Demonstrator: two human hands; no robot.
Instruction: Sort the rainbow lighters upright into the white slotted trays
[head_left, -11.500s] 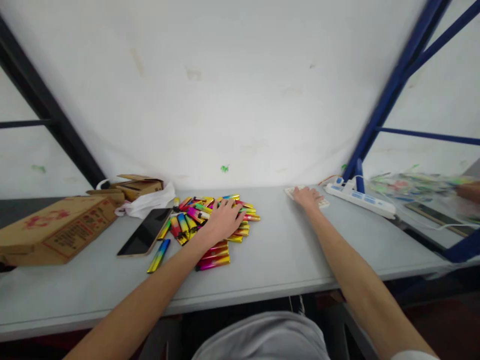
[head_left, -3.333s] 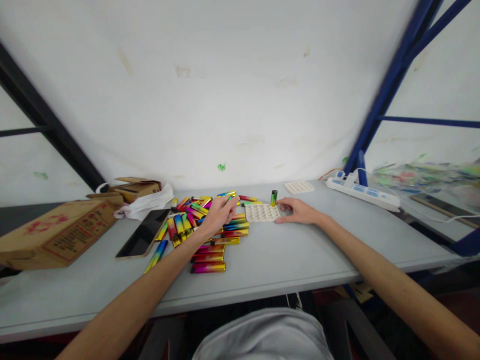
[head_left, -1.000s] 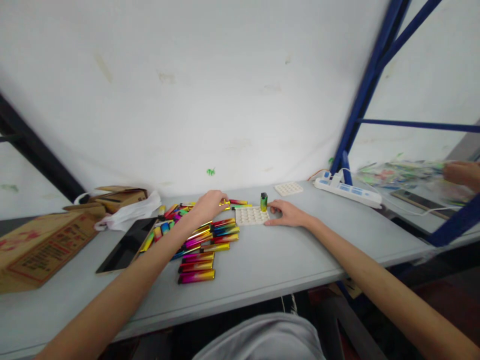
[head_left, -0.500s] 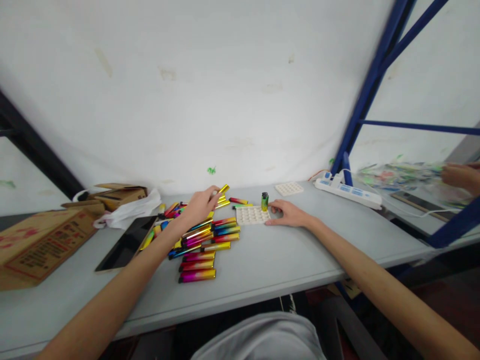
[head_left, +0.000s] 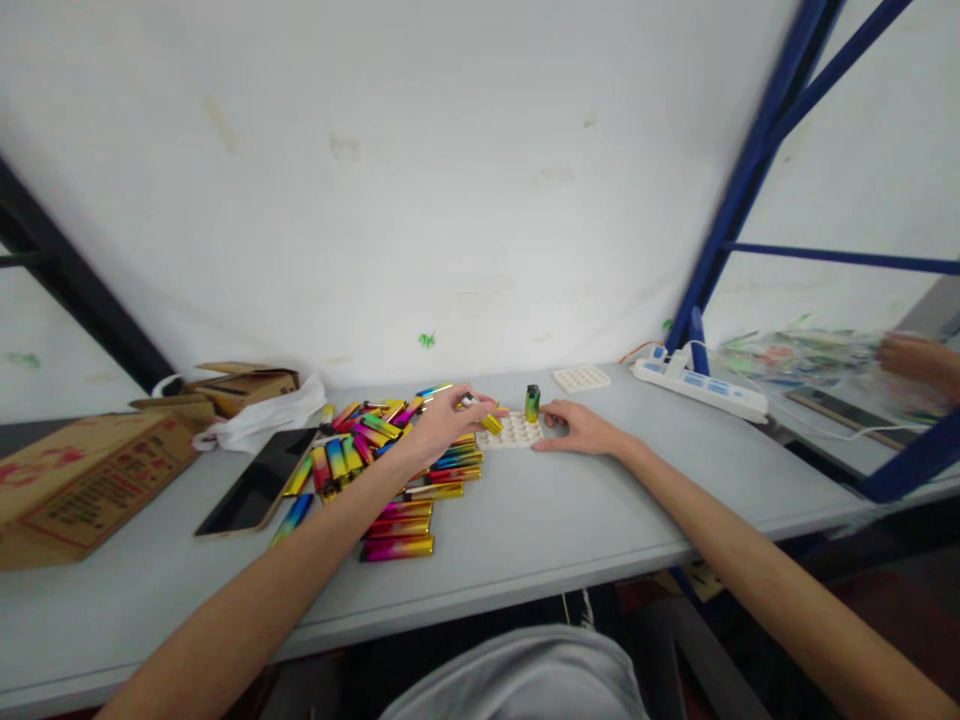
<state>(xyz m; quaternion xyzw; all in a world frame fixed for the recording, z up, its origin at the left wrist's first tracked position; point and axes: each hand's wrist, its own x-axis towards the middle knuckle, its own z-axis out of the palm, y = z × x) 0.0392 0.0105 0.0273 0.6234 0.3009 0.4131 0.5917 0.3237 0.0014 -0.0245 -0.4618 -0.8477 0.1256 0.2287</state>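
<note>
My left hand (head_left: 445,425) pinches a yellow-gold lighter (head_left: 491,423), tilted over the left part of a white tray (head_left: 517,432) with rows of round holes. A green-and-yellow lighter (head_left: 532,405) with a dark top stands upright at the tray's far right corner. Around the tray's right edge curls my right hand (head_left: 579,428), thumb at the near corner and forefinger beside the upright lighter. To the left, partly behind my left forearm, lies a heap of shiny multicoloured lighters (head_left: 375,425). Several more lie in a column towards the front, such as a magenta-yellow lighter (head_left: 397,548).
A second white tray (head_left: 581,378) lies by the wall. A power strip (head_left: 697,388) is at the right, near a blue frame (head_left: 720,235). On the left are a tablet (head_left: 259,485), a plastic bag (head_left: 262,418) and a cardboard box (head_left: 94,480). Another person's hand (head_left: 919,362) shows far right.
My left hand has moved right from the heap to above the tray, carrying the yellow-gold lighter, which now tilts downward. My right hand stays by the tray's edge.
</note>
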